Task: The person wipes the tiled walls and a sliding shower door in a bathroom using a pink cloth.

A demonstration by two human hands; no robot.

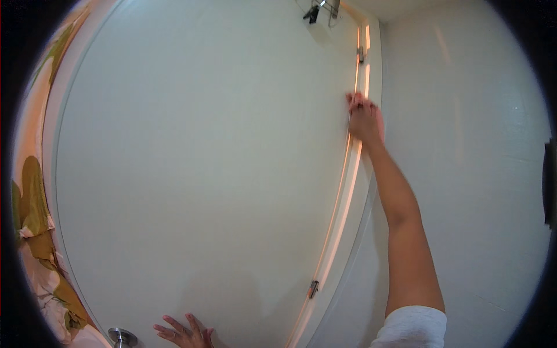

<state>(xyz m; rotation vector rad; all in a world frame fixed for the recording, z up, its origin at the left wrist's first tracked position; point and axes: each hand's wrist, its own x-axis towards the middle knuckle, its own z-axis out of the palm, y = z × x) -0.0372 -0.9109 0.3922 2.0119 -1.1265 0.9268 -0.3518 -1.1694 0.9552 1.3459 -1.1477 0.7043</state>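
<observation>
A pale, flat door (196, 152) fills the middle of the view. My right arm reaches up along its hinge side, and my right hand (364, 122) is closed against the lit gap between door and frame. Pink material, apparently a cloth (380, 124), shows beside that hand; its full shape is hidden. The upper hinge (360, 55) lies above my right hand and the lower hinge (313, 289) well below it. Low in the picture, my left hand (188, 334) has its fingers spread near the door's surface, holding nothing visible. Whether it touches the door cannot be told.
A round metal doorknob (123, 336) is at the lower left. Patterned green, brown and pale fabric (35, 195) hangs beyond the door's left edge. Metal hooks with a black clip (312, 14) are at the top. A pale wall (470, 174) stands close on the right.
</observation>
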